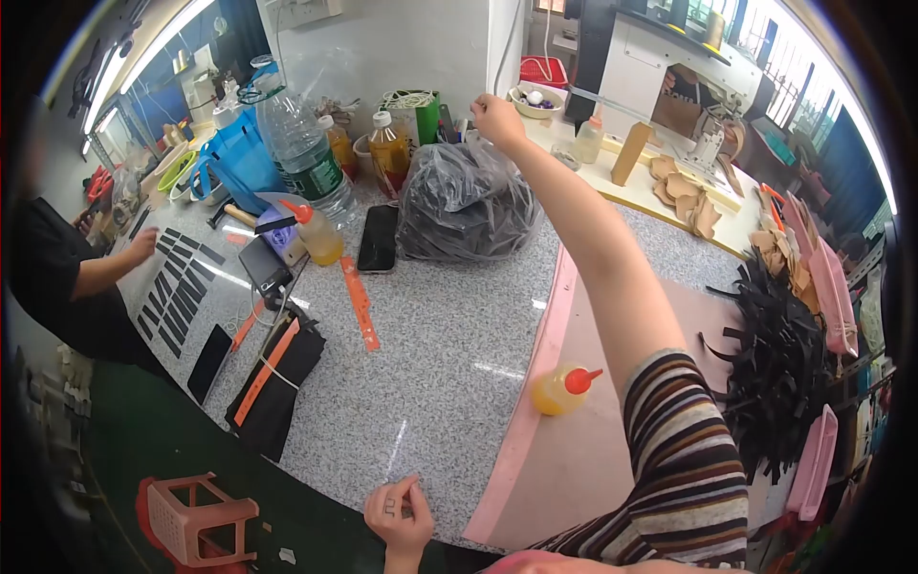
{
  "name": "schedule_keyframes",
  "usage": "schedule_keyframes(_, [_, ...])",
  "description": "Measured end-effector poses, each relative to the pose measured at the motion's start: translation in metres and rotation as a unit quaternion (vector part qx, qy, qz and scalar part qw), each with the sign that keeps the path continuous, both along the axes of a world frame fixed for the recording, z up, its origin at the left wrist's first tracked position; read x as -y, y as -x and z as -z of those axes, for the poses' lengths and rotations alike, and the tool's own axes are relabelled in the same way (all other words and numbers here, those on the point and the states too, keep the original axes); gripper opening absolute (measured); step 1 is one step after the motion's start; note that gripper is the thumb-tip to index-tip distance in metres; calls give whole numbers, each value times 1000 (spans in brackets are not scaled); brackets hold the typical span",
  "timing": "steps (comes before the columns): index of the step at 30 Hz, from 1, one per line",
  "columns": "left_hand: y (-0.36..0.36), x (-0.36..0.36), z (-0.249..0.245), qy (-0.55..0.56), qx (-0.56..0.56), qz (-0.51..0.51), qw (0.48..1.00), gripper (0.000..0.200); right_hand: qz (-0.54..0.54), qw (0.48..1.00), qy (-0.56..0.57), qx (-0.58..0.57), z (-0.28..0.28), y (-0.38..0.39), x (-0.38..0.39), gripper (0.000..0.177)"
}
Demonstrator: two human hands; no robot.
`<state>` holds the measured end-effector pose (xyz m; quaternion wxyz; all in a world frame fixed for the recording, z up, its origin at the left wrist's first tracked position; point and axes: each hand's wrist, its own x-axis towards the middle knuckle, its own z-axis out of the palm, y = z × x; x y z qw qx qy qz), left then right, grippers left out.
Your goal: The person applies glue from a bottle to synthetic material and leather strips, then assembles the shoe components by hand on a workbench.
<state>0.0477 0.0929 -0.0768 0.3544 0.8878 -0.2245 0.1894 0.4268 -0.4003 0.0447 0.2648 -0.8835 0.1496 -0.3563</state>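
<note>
My right hand [497,120] is stretched far across the table, above and behind a grey plastic bag [469,203] of dark material. Its fingers are curled closed beside a holder of pens [456,131]; what they hold, if anything, is hidden. Low in the view, my left hand [400,517] is by the table's near edge, with its fingers folded together and nothing visible in them. Between my arms, a squeeze bottle [564,388] of yellow liquid with a red nozzle stands on a pink mat [593,459].
A black phone [378,239] lies left of the bag, near an orange strip [360,304] and another squeeze bottle [320,239]. Black straps [779,368] pile up at right. A sewing machine [669,77] stands behind. At left, a co-worker [72,277] reaches over dark strips [177,287].
</note>
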Motion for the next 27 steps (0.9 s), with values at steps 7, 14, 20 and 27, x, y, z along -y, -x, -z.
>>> schedule_keyframes(7, [1,-4,-3,-5,-21,-1,1000,10,61,996,-18,-64,6,-20,29,65])
schedule_keyframes(14, [0,1,2,38,4,18,999,8,-44,998,-34,-15,-31,144,4,51])
schedule_keyframes(20, [6,-2,9,48,-13,9,999,10,-163,959,-205,-111,20,398,-55,21])
schedule_keyframes(27, [1,10,-4,135,-190,43,972,18,-136,956,-205,-160,-3,500,-136,24])
